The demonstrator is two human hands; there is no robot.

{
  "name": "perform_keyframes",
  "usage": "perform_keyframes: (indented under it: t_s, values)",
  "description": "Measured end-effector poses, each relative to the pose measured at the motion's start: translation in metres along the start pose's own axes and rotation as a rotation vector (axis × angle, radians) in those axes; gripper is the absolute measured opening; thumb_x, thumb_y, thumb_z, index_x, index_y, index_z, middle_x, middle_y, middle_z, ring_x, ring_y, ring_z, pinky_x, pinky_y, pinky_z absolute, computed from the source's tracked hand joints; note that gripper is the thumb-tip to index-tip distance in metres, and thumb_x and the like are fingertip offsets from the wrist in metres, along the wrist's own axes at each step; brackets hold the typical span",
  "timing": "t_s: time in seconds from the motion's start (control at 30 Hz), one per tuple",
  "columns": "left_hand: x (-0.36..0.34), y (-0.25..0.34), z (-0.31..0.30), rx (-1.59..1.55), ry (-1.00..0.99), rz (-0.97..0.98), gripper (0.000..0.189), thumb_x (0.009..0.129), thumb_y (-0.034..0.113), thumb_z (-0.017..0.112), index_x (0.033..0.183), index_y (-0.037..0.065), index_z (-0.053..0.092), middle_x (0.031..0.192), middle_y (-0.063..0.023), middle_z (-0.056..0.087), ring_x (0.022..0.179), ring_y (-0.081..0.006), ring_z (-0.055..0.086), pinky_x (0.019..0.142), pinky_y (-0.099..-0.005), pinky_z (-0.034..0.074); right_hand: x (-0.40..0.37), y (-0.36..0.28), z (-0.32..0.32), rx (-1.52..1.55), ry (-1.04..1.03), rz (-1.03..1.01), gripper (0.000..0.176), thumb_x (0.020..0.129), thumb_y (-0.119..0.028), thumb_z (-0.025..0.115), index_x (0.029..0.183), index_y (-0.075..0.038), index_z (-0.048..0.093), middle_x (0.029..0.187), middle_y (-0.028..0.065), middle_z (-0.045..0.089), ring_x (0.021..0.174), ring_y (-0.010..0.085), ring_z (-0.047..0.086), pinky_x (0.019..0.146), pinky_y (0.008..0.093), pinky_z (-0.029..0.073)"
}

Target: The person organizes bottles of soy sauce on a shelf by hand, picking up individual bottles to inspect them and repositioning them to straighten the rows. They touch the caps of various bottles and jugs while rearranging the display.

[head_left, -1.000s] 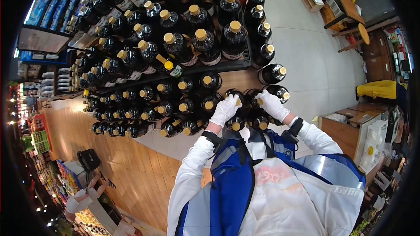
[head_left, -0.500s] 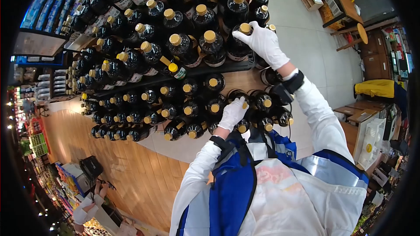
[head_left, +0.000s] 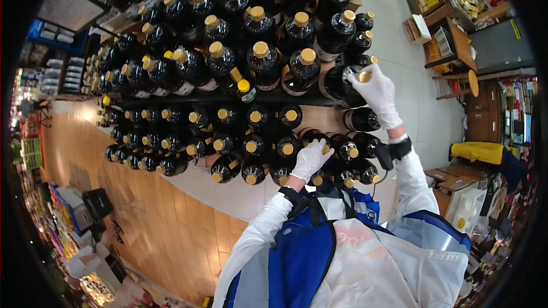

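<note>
Gloves cover both hands. The right hand (head_left: 378, 96) is clamped on the neck of a tilted dark bottle (head_left: 344, 81) at the upper shelf's (head_left: 274, 98) right end. The left hand (head_left: 310, 159) is closed over a capped bottle (head_left: 313, 136) at the lower shelf's (head_left: 319, 115) front edge. Pale shop tiles (head_left: 399, 34) lie beyond. The white labels are unreadable. Half a second earlier the tilted bottle stood upright (left hand unmoved).
</note>
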State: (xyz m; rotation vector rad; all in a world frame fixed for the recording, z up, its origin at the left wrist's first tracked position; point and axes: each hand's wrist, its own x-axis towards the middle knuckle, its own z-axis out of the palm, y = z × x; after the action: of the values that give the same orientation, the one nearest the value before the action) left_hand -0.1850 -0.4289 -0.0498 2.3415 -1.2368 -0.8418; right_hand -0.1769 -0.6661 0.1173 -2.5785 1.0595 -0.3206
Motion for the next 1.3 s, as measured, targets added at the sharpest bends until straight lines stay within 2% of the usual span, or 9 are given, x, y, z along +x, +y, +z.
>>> perform_keyframes:
  t_s: [0.17,0.3,0.43,0.5,0.6,0.7,0.87,1.17,1.3]
  values:
    - [0.001,-0.005,-0.002,-0.105,-0.030,-0.017,0.059,0.095,0.057,0.054,0.124,0.006,0.060,0.111,-0.0199,0.067,0.095,-0.0368,0.069,0.079,-0.0444,0.057,-0.014,-0.006,-0.044,-0.025,-0.152,-0.084,0.040,0.081,-0.041,0.078,0.099,-0.009,0.062,0.078,0.0160,0.070,0.079,0.0371,0.069,0.071,0.0427,0.055]
    - [0.004,0.005,-0.014,-0.210,0.372,0.013,0.058,0.090,0.042,0.068,0.133,0.004,0.055,0.121,-0.0226,0.061,0.110,-0.0383,0.061,0.098,-0.0424,0.049,-0.027,0.001,-0.055,0.002,-0.262,-0.225,0.035,0.080,-0.036,0.079,0.100,-0.011,0.064,0.081,0.0146,0.070,0.079,0.0366,0.069,0.071,0.0410,0.056]
    - [0.025,0.024,-0.008,-1.461,0.038,-0.145,0.091,0.093,0.029,0.068,0.158,-0.001,0.012,0.121,-0.0153,0.061,0.109,-0.0287,0.062,0.101,-0.0329,0.046,-0.031,0.006,-0.056,-0.037,-0.471,-0.504,0.030,0.081,-0.031,0.077,0.102,-0.013,0.065,0.086,0.0123,0.070,0.079,0.0332,0.069,0.071,0.0388,0.056]
    - [0.031,0.034,-0.005,-2.011,-0.238,-0.176,0.104,0.093,0.002,0.060,0.159,0.016,-0.019,0.137,-0.0108,0.048,0.120,-0.0195,0.053,0.106,-0.0335,0.044,-0.030,0.011,-0.051,-0.062,-0.555,-0.605,0.028,0.081,-0.027,0.076,0.102,-0.013,0.066,0.084,0.0116,0.067,0.079,0.0327,0.068,0.070,0.0396,0.055]
    - [0.026,0.052,-0.006,-2.063,-0.166,-0.273,0.112,0.091,-0.005,0.056,0.150,0.019,-0.036,0.123,-0.0093,0.053,0.106,-0.0184,0.058,0.103,-0.0334,0.047,-0.031,0.000,-0.043,-0.145,-0.679,-0.686,0.026,0.081,-0.023,0.074,0.101,-0.012,0.065,0.080,0.0113,0.063,0.078,0.0333,0.067,0.068,0.0414,0.055]
    - [0.023,0.061,-0.007,-2.221,-0.086,-0.304,0.109,0.091,-0.005,0.056,0.151,0.019,-0.033,0.119,-0.0109,0.056,0.102,-0.0171,0.060,0.100,-0.0306,0.049,-0.027,0.001,-0.039,-0.194,-0.764,-0.768,0.026,0.082,-0.019,0.073,0.104,-0.010,0.063,0.085,0.0125,0.063,0.080,0.0339,0.067,0.068,0.0416,0.054]
    - [0.034,0.065,0.024,-2.377,-0.118,-0.307,0.016,0.091,-0.007,0.054,0.104,-0.014,0.060,0.115,-0.0162,0.062,0.113,-0.0239,0.061,0.104,-0.0314,0.050,-0.028,0.011,-0.022,-0.180,-0.717,-0.895,0.025,0.083,-0.012,0.067,0.107,-0.010,0.061,0.086,0.0130,0.060,0.080,0.0335,0.065,0.067,0.0419,0.053]
    - [0.068,0.067,0.048,-2.465,0.306,-0.193,0.029,0.085,-0.015,0.049,0.112,-0.010,0.056,0.118,-0.0177,0.061,0.117,-0.0258,0.060,0.112,-0.0389,0.046,-0.006,0.016,0.018,-0.166,-0.590,-1.020,0.026,0.082,-0.007,0.064,0.108,-0.009,0.057,0.084,0.0131,0.058,0.076,0.0328,0.065,0.063,0.0403,0.053]
    - [0.053,0.047,0.045,-1.251,0.153,-0.305,0.048,0.090,0.014,0.066,0.127,-0.010,0.048,0.118,-0.0175,0.063,0.114,-0.0275,0.063,0.101,-0.0369,0.050,-0.008,0.013,0.011,-0.171,-0.637,-0.944,0.025,0.083,-0.012,0.067,0.104,-0.008,0.055,0.086,0.0159,0.056,0.081,0.0337,0.064,0.065,0.0422,0.053]
